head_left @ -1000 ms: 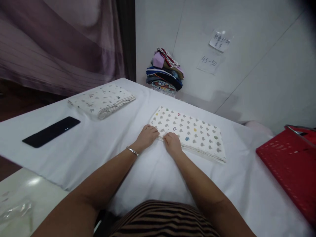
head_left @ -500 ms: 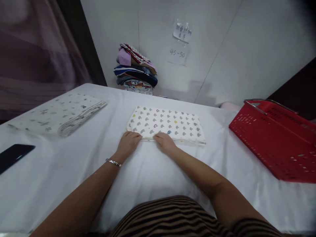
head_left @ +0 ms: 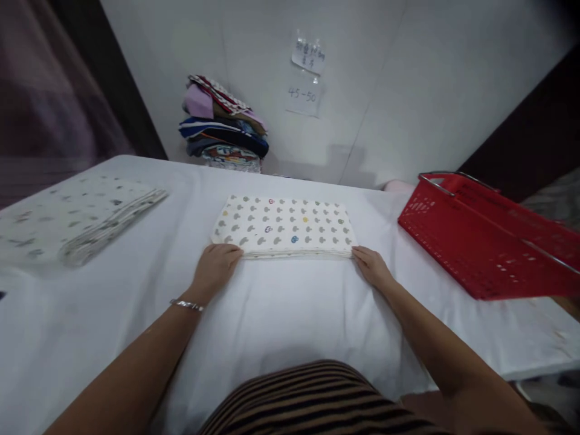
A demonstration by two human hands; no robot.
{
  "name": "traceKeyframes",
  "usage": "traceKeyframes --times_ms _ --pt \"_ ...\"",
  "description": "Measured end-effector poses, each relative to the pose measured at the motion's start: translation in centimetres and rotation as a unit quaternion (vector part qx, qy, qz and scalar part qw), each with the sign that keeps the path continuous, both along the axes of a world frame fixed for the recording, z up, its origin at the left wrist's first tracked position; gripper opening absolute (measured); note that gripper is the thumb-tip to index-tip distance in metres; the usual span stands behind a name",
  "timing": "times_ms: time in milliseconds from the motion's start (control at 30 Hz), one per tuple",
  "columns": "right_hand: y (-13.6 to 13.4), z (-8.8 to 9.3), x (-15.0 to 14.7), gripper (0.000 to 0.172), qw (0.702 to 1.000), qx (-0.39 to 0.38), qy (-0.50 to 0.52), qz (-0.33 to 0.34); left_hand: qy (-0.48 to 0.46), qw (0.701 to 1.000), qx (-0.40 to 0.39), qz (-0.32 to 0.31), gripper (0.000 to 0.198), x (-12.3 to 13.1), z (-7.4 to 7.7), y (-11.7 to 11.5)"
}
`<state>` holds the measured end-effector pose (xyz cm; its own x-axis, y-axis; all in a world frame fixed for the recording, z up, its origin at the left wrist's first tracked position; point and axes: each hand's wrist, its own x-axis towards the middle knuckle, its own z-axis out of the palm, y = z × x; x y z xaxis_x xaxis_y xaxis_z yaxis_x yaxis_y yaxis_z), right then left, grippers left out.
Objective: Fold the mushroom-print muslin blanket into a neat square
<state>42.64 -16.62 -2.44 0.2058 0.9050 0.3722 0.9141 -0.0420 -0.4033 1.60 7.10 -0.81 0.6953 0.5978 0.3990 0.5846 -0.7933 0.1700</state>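
Note:
A folded white cloth (head_left: 285, 225) printed with small grey and coloured shapes lies flat in the middle of the white-covered table (head_left: 281, 314). My left hand (head_left: 214, 270), with a silver bracelet at the wrist, rests at the cloth's near left corner, fingers curled onto its edge. At the near right corner my right hand (head_left: 372, 266) touches the edge, its fingers bent against the fold. Both hands lie on the table surface.
A second folded patterned cloth (head_left: 72, 214) lies at the left. A red plastic basket (head_left: 489, 232) stands at the right, close to the table's edge. A stack of folded coloured fabrics (head_left: 222, 127) sits against the back wall, under two paper notes (head_left: 306, 75).
My right hand has slid along the cloth's near edge from beside my left hand to the right corner. The view has swung rightward; the black phone has left the frame.

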Motion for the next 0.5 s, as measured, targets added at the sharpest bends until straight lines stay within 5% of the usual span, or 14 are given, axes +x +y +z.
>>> traceKeyframes --times_ms 133,233,500 --pt "1.2 0.4 -0.8 0.033 0.964 0.057 0.223 -0.136 0.01 1.0 -0.006 0.004 0.036 -0.1 -0.5 0.5" --pt "2.6 1.3 -0.8 0.031 0.913 0.011 0.339 -0.227 0.01 1.0 -0.012 0.015 0.035 -0.1 -0.7 0.7" --pt "5.2 4.4 0.0 0.026 0.868 -0.16 0.376 -0.283 -0.003 1.0 -0.003 0.023 0.035 0.2 -0.4 0.4"
